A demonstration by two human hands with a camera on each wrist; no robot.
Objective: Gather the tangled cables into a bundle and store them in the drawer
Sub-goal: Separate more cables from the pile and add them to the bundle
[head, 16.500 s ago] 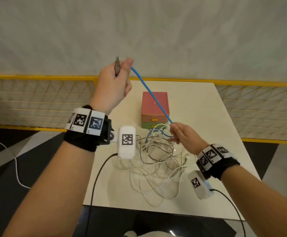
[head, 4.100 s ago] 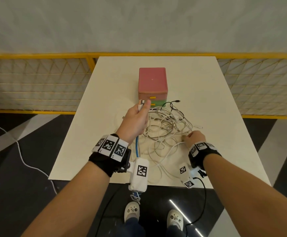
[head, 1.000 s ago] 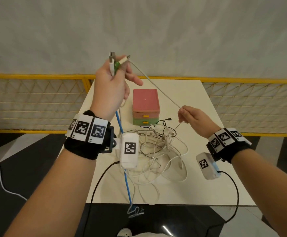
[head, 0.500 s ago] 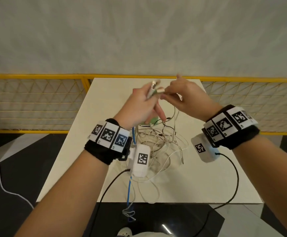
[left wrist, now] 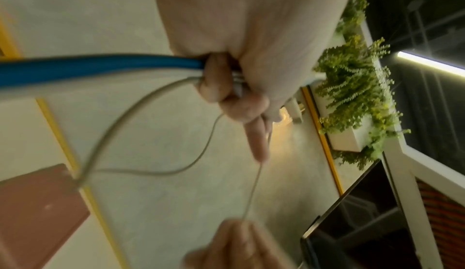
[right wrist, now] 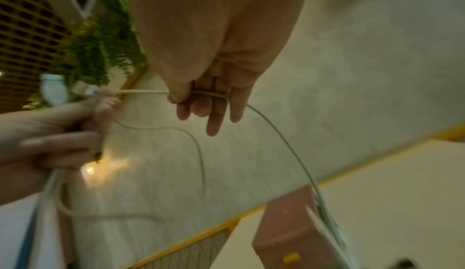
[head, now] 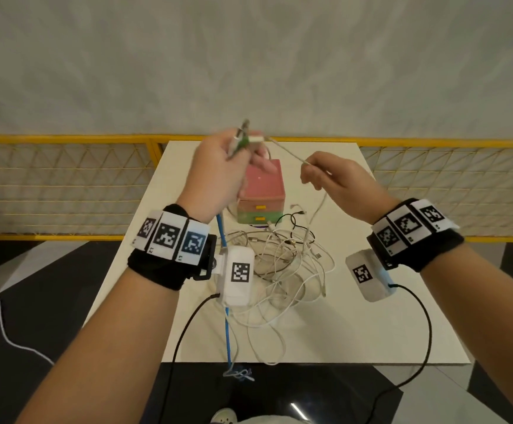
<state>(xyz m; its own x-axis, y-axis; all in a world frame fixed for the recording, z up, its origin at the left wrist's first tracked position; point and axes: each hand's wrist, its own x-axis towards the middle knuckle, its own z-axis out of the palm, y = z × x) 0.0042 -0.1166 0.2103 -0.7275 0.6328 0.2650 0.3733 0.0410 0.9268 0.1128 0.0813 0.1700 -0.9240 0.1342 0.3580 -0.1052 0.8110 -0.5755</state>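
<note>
My left hand (head: pixel 218 175) is raised above the table and grips several cable ends (head: pixel 244 139), among them a blue cable (head: pixel 227 325) (left wrist: pixel 100 66) that hangs past the front edge. A thin white cable (head: pixel 285 151) (right wrist: pixel 143 92) runs taut from that fist to my right hand (head: pixel 337 182), which pinches it between thumb and fingers (right wrist: pixel 198 96). Below both hands a tangle of white and black cables (head: pixel 282 267) lies on the table. Behind the tangle stands the small drawer box (head: pixel 262 194), pink on top, green below, both drawers closed.
The white table (head: pixel 386 316) is ringed at the back and sides by a yellow mesh railing (head: pixel 65 185). Black leads from the wrist cameras hang off the front edge. A loose white cord (head: pixel 7 332) lies on the dark floor at the left.
The hands, together half a second ago, have moved apart. My right hand has slid rightward along the white cable, and a stretch of it now spans the gap.
</note>
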